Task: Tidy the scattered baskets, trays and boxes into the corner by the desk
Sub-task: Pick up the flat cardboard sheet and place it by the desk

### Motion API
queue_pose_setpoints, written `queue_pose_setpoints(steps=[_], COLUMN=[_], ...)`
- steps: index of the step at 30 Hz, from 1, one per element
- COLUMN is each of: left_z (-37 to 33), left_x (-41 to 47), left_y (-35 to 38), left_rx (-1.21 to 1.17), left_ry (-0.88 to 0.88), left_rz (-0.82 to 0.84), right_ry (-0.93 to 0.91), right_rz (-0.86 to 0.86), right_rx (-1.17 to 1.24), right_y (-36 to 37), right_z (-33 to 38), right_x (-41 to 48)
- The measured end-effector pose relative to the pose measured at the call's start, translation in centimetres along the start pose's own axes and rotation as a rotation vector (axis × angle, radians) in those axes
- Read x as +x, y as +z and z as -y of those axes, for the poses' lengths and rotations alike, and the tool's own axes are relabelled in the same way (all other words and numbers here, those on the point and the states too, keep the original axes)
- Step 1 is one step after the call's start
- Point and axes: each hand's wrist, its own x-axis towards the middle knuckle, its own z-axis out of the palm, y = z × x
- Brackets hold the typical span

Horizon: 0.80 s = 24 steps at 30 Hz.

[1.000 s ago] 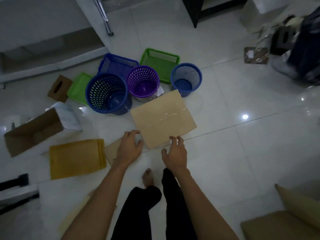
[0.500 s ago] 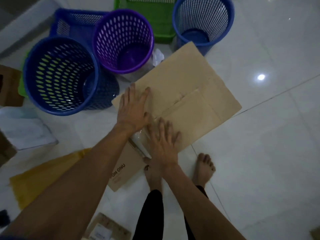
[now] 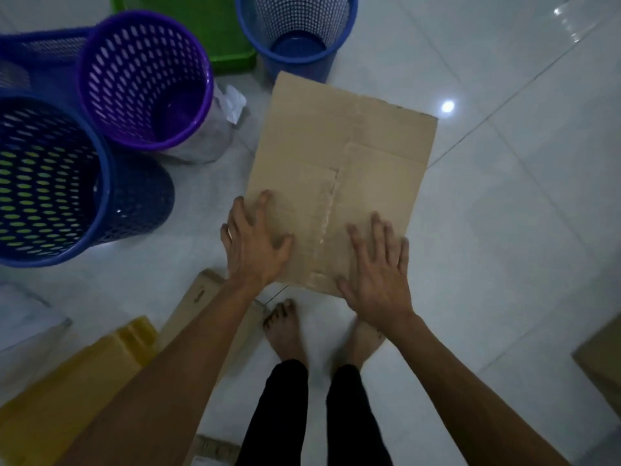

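A flattened brown cardboard box (image 3: 353,136) lies on the white tiled floor in front of my bare feet. My left hand (image 3: 255,243) is curled over its near left edge, thumb on top. My right hand (image 3: 379,267) lies flat on the near right corner with fingers spread. Behind the cardboard stand a purple round basket (image 3: 134,62), a large dark blue round basket (image 3: 43,183) and a smaller blue round basket (image 3: 295,28). A green tray (image 3: 201,28) and a blue rectangular basket (image 3: 40,48) sit behind them, cut off by the frame's top.
A yellow flat packet (image 3: 67,381) and another flat cardboard piece (image 3: 198,304) lie at lower left under my left arm. A white object (image 3: 23,314) is at the left edge. A brown box corner (image 3: 601,361) shows at right. Crumpled white plastic (image 3: 232,102) sits beside the purple basket.
I have bent down closer to the floor. The cardboard has turned so it lies more square to me, and my hands have spread apart to its two near corners.
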Motion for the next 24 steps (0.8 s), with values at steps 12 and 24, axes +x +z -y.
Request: queue_pose_setpoints(steps=[12,24], left_z=[-4.1,-27.9], left_x=[-0.9,-27.5], left_y=[-0.4,-19.7], left_rx=[-0.015,-0.088], left_ry=[-0.002,0.200], left_rz=[-0.180,0.130], right_ry=[0.737,1.067], right_rz=[-0.258,-0.375], right_rx=[0.589,0.707], right_y=[-0.1,-28.7], right_z=[1.1,-3.4], right_x=[1.0,-30.8])
